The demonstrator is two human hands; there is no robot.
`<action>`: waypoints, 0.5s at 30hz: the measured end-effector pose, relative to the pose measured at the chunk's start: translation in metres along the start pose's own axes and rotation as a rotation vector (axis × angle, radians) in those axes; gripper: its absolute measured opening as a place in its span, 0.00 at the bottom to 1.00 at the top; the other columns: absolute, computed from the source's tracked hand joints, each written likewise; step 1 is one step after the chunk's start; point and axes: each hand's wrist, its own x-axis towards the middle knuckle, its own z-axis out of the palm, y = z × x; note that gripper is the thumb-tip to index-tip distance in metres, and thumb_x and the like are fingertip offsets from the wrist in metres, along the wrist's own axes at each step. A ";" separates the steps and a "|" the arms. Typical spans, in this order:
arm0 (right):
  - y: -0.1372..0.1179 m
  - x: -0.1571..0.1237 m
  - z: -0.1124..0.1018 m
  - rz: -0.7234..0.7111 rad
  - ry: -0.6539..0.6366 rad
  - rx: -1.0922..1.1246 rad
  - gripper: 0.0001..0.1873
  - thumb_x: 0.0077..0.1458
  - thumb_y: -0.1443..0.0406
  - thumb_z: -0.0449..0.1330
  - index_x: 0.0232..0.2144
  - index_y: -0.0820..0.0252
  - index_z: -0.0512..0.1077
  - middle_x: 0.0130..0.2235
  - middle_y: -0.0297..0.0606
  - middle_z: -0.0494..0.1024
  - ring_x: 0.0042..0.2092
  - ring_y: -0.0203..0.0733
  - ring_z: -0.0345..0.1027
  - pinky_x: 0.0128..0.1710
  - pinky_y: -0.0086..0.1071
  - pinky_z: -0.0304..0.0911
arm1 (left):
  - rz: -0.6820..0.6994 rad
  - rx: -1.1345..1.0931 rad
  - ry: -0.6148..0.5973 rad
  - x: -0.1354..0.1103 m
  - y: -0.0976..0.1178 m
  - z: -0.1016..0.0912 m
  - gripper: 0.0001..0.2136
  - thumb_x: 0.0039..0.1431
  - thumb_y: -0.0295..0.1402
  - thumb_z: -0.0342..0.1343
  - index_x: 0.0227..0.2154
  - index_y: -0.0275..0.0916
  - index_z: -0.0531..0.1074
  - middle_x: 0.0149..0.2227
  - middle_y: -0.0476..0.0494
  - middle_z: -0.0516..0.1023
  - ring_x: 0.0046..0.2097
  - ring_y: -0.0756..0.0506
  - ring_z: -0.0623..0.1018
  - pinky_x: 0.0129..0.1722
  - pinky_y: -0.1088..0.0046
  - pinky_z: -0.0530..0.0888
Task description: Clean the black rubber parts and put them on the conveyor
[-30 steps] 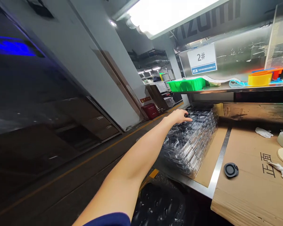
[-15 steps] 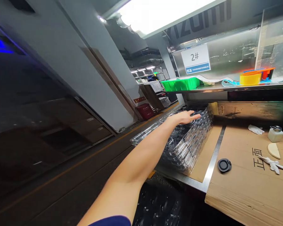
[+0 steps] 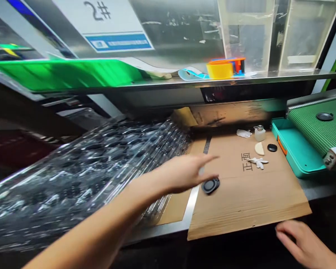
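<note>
Over the left part of the cardboard sheet point(image 3: 226, 209), my left hand point(image 3: 184, 172) reaches out with its thumb and forefinger apart, holding nothing. Closest to it is a round black plastic lid point(image 3: 211, 185) with a small tab, just past the thumb. Beneath and to the left of the forearm, clear plastic blister trays point(image 3: 100, 157) stand in a stack; dark pieces show in them. My right hand point(image 3: 305, 239) is by the front edge of the cardboard at the lower right. Its fingers are loosely curled, with nothing visible in them.
A white bottle point(image 3: 259, 133), a cream half-round pad point(image 3: 259, 149), white finger cots point(image 3: 258, 163) and another black lid point(image 3: 272, 148) lie on the cardboard. At right, a teal tray point(image 3: 305, 149) adjoins a green conveyor belt point(image 3: 322, 123). A metal shelf point(image 3: 168, 83) crosses above, holding a green bin point(image 3: 86, 74).
My view has swung right and closer to the bench. My left hand has moved from above the tray stack to beside the black lid. My right hand has come into view.
</note>
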 end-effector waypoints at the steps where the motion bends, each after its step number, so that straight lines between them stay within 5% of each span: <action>1: -0.004 0.030 -0.009 -0.065 -0.026 -0.013 0.14 0.67 0.54 0.53 0.40 0.46 0.78 0.38 0.38 0.79 0.40 0.42 0.74 0.42 0.34 0.69 | 0.049 -0.022 -0.059 0.004 0.022 0.008 0.35 0.59 0.58 0.50 0.66 0.49 0.63 0.62 0.41 0.73 0.60 0.33 0.74 0.57 0.56 0.70; 4: -0.019 0.138 -0.036 -0.093 0.094 -0.145 0.15 0.67 0.58 0.51 0.44 0.54 0.76 0.44 0.41 0.79 0.46 0.43 0.72 0.48 0.33 0.65 | 0.161 -0.038 -0.165 0.021 0.073 0.022 0.32 0.63 0.53 0.50 0.66 0.45 0.62 0.60 0.37 0.74 0.59 0.32 0.75 0.56 0.55 0.71; 8: -0.023 0.257 -0.051 0.271 0.278 -0.331 0.21 0.65 0.53 0.54 0.51 0.59 0.73 0.52 0.50 0.75 0.51 0.51 0.71 0.48 0.38 0.65 | 0.269 0.006 -0.183 0.043 0.109 0.023 0.30 0.63 0.49 0.52 0.65 0.44 0.65 0.59 0.35 0.75 0.57 0.31 0.77 0.54 0.54 0.72; 11: -0.013 0.298 -0.044 0.333 0.250 -0.310 0.25 0.62 0.52 0.57 0.54 0.65 0.71 0.51 0.55 0.74 0.50 0.55 0.72 0.46 0.43 0.67 | 0.349 -0.027 -0.124 0.066 0.122 0.015 0.26 0.62 0.49 0.52 0.61 0.48 0.70 0.51 0.37 0.81 0.50 0.34 0.80 0.49 0.58 0.74; 15: 0.005 0.307 -0.024 0.221 0.245 -0.255 0.18 0.63 0.59 0.56 0.52 0.62 0.72 0.54 0.53 0.72 0.55 0.53 0.67 0.51 0.42 0.65 | 0.410 -0.218 0.163 0.130 0.156 -0.005 0.15 0.62 0.46 0.52 0.44 0.49 0.79 0.37 0.42 0.84 0.39 0.39 0.82 0.42 0.64 0.75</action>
